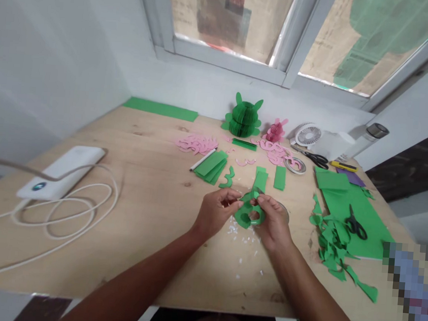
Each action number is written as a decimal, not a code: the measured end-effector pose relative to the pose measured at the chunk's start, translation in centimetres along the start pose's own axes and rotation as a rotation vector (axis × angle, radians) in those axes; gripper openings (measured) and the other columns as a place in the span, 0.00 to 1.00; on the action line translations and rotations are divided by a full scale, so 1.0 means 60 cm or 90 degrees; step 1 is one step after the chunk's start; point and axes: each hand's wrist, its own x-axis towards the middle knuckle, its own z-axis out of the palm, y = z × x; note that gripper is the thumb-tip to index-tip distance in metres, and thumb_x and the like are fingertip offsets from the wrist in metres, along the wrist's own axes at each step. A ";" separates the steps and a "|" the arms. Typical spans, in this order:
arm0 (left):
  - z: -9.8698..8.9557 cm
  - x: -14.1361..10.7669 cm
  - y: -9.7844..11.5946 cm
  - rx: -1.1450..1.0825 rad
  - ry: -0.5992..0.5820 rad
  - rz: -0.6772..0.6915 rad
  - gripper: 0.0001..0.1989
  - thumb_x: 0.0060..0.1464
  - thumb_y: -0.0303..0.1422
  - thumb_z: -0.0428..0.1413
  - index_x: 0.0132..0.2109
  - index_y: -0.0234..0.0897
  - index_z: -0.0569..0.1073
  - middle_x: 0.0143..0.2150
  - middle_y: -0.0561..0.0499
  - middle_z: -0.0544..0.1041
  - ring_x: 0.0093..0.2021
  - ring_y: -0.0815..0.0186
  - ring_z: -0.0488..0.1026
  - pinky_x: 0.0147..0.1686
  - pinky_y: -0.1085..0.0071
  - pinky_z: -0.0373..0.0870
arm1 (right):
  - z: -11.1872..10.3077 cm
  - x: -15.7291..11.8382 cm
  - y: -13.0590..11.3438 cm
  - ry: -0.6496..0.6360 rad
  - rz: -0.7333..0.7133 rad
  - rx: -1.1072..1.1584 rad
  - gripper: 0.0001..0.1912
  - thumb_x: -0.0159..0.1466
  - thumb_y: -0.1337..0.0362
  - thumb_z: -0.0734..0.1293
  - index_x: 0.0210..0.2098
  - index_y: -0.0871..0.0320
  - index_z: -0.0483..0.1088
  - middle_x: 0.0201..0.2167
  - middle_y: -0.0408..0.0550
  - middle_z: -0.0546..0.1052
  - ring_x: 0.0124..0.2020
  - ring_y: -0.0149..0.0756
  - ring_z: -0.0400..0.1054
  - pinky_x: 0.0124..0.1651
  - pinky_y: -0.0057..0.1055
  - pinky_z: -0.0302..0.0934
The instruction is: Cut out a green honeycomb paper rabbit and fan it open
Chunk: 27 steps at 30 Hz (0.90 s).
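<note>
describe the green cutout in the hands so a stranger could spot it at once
On the light wooden table, the left hand and right hand hold a green paper cut-out between them. Unlike the flat strips and scraps nearby, it has rounded holes, and white paper bits lie below it.

No words, numbers or brands can be read anywhere. The printed paper [228, 18] covering the window at twelve o'clock shows only blurred marks, and the round badge [39, 186] on the white power bank [61, 173] at nine o'clock is too small to read.
</note>
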 end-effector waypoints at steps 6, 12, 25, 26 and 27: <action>0.003 -0.002 -0.003 -0.003 0.003 0.002 0.07 0.43 0.32 0.59 0.33 0.34 0.74 0.24 0.53 0.75 0.25 0.69 0.71 0.25 0.75 0.66 | -0.003 0.000 0.007 0.047 -0.078 -0.070 0.10 0.46 0.63 0.76 0.27 0.59 0.76 0.22 0.42 0.77 0.21 0.26 0.67 0.24 0.21 0.62; 0.007 -0.005 0.005 -0.037 -0.004 -0.023 0.07 0.43 0.30 0.58 0.33 0.34 0.72 0.21 0.55 0.72 0.22 0.71 0.69 0.24 0.76 0.65 | -0.009 0.002 0.013 0.057 -0.198 -0.204 0.08 0.48 0.62 0.74 0.27 0.58 0.76 0.22 0.42 0.75 0.21 0.29 0.66 0.23 0.26 0.61; 0.019 -0.009 -0.007 0.000 0.032 -0.010 0.12 0.43 0.29 0.57 0.39 0.36 0.73 0.18 0.59 0.66 0.19 0.73 0.64 0.22 0.78 0.61 | -0.004 -0.006 0.008 0.018 -0.412 -0.479 0.02 0.53 0.65 0.70 0.25 0.54 0.76 0.25 0.44 0.73 0.25 0.32 0.64 0.26 0.28 0.57; 0.020 -0.009 -0.007 -0.008 0.031 -0.016 0.13 0.43 0.30 0.57 0.39 0.36 0.73 0.18 0.60 0.66 0.19 0.73 0.63 0.22 0.78 0.61 | -0.003 -0.007 0.008 0.015 -0.415 -0.492 0.03 0.53 0.65 0.69 0.26 0.54 0.76 0.25 0.45 0.73 0.25 0.33 0.64 0.26 0.29 0.57; 0.020 -0.009 -0.006 -0.015 0.030 -0.023 0.12 0.43 0.30 0.57 0.39 0.35 0.72 0.18 0.60 0.66 0.19 0.74 0.63 0.21 0.78 0.61 | -0.003 -0.008 0.008 0.011 -0.419 -0.504 0.03 0.54 0.65 0.69 0.26 0.54 0.76 0.26 0.45 0.73 0.26 0.33 0.65 0.27 0.29 0.57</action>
